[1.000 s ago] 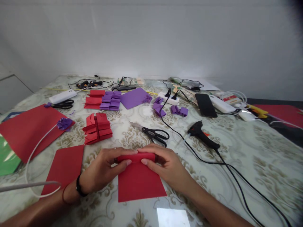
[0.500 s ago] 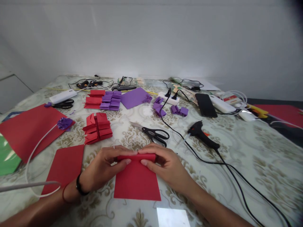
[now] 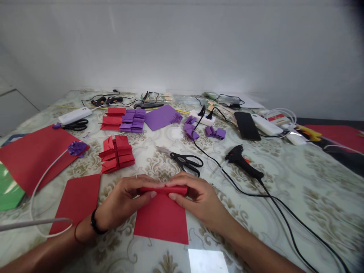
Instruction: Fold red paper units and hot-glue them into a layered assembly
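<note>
Both hands pinch the far edge of a red paper sheet (image 3: 161,222), which is curled over toward me there. My left hand (image 3: 126,199) grips the left end of the curl, thumb in front and fingers behind. At the right end, my right hand (image 3: 196,197) holds it the same way. The sheet's near part hangs flat toward me over the patterned tablecloth. Just beyond my hands lie black-handled scissors (image 3: 184,161). A folded red paper piece (image 3: 117,154) sits past my left hand, and another red sheet (image 3: 76,201) lies partly under my left forearm.
A black glue gun (image 3: 244,161) rests at the right, its cord running toward me. Folded purple pieces (image 3: 133,121), a purple sheet (image 3: 160,117), a white power strip (image 3: 202,118) and a phone (image 3: 247,126) lie farther back. A white cable (image 3: 42,178) loops at the left.
The sheet's near edge has swung slightly left and now sits at a slant. Both hands keep nearly the same place and grip.
</note>
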`<state>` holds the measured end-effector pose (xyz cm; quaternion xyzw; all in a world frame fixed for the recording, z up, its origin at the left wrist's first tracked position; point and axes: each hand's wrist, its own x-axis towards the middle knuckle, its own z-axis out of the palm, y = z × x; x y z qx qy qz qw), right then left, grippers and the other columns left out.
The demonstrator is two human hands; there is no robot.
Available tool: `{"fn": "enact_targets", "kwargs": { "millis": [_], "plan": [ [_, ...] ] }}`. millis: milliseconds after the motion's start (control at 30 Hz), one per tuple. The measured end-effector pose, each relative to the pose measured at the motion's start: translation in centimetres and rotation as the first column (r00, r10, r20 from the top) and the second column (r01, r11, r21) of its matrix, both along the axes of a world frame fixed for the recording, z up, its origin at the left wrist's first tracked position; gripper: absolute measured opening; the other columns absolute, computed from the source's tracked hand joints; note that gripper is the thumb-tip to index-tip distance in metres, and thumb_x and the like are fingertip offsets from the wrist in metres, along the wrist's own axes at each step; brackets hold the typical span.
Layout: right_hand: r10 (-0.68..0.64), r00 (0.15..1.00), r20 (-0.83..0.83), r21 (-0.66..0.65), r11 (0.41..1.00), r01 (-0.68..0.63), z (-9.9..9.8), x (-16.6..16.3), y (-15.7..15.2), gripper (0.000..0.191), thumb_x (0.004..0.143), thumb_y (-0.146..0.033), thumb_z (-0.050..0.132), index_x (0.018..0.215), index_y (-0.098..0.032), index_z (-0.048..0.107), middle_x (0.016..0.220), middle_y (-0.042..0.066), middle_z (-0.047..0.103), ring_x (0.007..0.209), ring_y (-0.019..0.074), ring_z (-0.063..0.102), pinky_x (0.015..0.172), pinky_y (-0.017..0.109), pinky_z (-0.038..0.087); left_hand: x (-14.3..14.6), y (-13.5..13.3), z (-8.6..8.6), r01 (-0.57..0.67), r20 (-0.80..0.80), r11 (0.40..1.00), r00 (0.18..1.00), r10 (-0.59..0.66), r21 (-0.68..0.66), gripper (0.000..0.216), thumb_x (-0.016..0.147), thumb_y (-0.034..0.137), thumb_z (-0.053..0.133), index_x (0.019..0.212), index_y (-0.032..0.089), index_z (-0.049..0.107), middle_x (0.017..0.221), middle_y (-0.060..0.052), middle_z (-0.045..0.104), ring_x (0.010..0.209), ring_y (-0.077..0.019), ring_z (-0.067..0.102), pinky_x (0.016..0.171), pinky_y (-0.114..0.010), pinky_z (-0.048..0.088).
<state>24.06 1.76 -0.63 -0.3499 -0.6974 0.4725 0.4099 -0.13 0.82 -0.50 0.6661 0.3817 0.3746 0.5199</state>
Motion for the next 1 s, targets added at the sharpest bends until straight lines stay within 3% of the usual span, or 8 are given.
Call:
{"fn": "enact_targets", "kwargs": {
  "millis": [267,433,567,667,767,933,1000],
  "plan": [
    [-0.001,1.0,-0.016,0.006,1.0,0.001,-0.1,-0.1,0.0,0.021,0.092,-0.017,0.071,0.108,-0.027,0.079,0.102,0.005,0.074,0.093,0.019,0.07,0.078,0.029,0.054,0.2,-0.1,0.1,0.02,0.093,0.991,0.996,-0.008,-0.131,0.02,0.095,0.028,0.071,0.111,0.025,0.083,0.11,-0.006,0.079,0.1,-0.0192,0.073,0.088,-0.027,0.059],
    [-0.016,1.0,-0.006,-0.018,1.0,0.016,-0.2,-0.2,-0.2,0.021,0.092,-0.017,0.069,0.109,-0.026,0.078,0.102,0.005,0.073,0.092,0.0191,0.069,0.077,0.029,0.053,0.2,-0.2,-0.3,-0.05,0.101,0.961,0.992,0.08,-0.274,0.041,0.09,0.034,0.077,0.129,0.023,0.07,0.102,-0.006,0.077,0.078,-0.0153,0.069,0.065,-0.021,0.055],
    [-0.047,0.999,0.01,-0.049,0.998,0.048,-0.1,-0.3,-0.2,0.02,0.089,-0.018,0.07,0.105,-0.025,0.079,0.099,0.005,0.072,0.088,0.0194,0.067,0.07,0.028,0.052,0.3,0.0,-0.5,-0.058,0.046,0.941,0.996,0.078,-0.333,0.026,0.088,0.034,0.077,0.107,0.017,0.072,0.086,-0.002,0.073,0.068,-0.0123,0.062,0.058,-0.019,0.047],
    [-0.062,0.998,0.025,-0.062,0.996,0.063,-0.1,-0.5,-0.3,0.019,0.088,-0.019,0.07,0.103,-0.025,0.079,0.097,0.005,0.072,0.086,0.0193,0.067,0.069,0.028,0.052,0.4,0.2,-0.4,-0.056,0.006,0.942,0.998,0.061,-0.332,0.02,0.09,0.036,0.075,0.092,0.016,0.074,0.075,0.0,0.068,0.064,-0.0112,0.057,0.056,-0.019,0.043],
    [-0.069,0.997,0.027,-0.067,0.995,0.071,0.0,-0.6,-0.4,0.018,0.088,-0.02,0.07,0.103,-0.024,0.078,0.099,0.005,0.072,0.086,0.0192,0.068,0.071,0.028,0.054,0.5,0.2,-0.3,-0.065,-0.001,0.949,0.998,0.068,-0.308,0.02,0.089,0.035,0.074,0.091,0.016,0.074,0.073,0.001,0.066,0.063,-0.011,0.055,0.055,-0.019,0.041],
    [-0.035,0.999,-0.001,-0.217,0.976,0.034,0.1,-0.9,-0.7,0.041,0.088,-0.02,0.068,0.128,-0.027,0.066,0.099,0.002,0.071,0.081,0.0171,0.07,0.074,0.028,0.058,0.5,0.0,-0.7,-0.108,-0.037,0.948,0.994,0.101,-0.298,0.02,0.09,0.037,0.072,0.092,0.017,0.075,0.071,0.001,0.066,0.059,-0.012,0.054,0.053,-0.021,0.04],
    [-0.017,0.999,0.044,-0.22,0.975,0.027,0.0,-1.0,-0.7,0.041,0.087,-0.021,0.069,0.128,-0.027,0.066,0.096,0.002,0.071,0.084,0.018,0.071,0.077,0.029,0.058,0.5,-0.2,-0.9,-0.125,-0.097,0.954,0.99,0.102,-0.274,0.019,0.091,0.034,0.068,0.093,0.017,0.076,0.071,0.001,0.066,0.06,-0.0129,0.055,0.054,-0.021,0.04]
  ]
}}
